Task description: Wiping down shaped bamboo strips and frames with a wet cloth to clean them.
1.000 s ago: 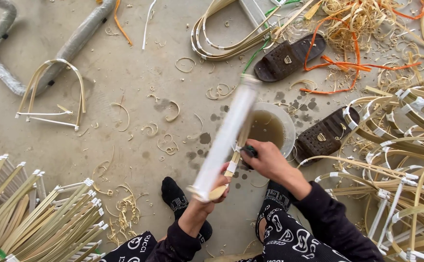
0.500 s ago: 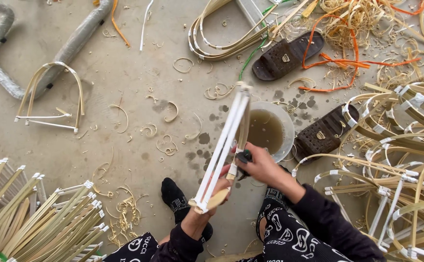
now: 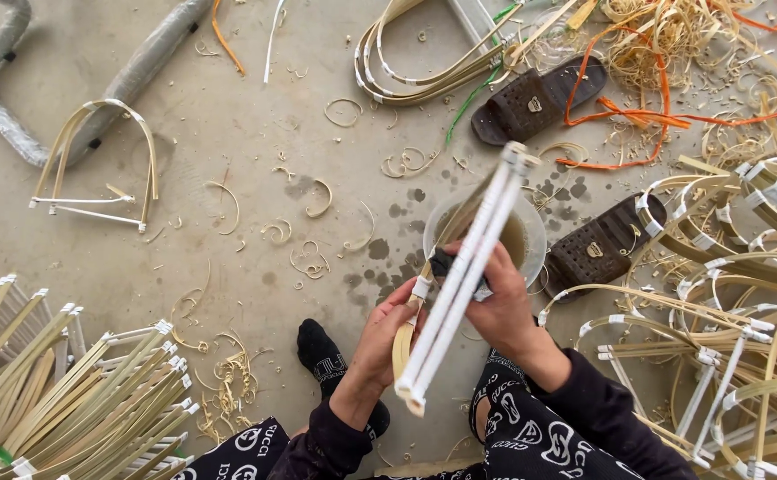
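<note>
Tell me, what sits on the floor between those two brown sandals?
In the head view, a pale bowl of murky liquid and orange strips lie between the upper sandal and the lower sandal.

bamboo frame (image 3: pixel 464 276) | white-taped sticks, pale bent strip | tilted upright | above bowl

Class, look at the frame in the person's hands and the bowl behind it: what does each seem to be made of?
Frame: pale slats, likely split bamboo or cane, matte, with white wrapped ends that look like tape. Bowl: apparently translucent plastic, thin glossy rim, murky liquid inside.
</note>
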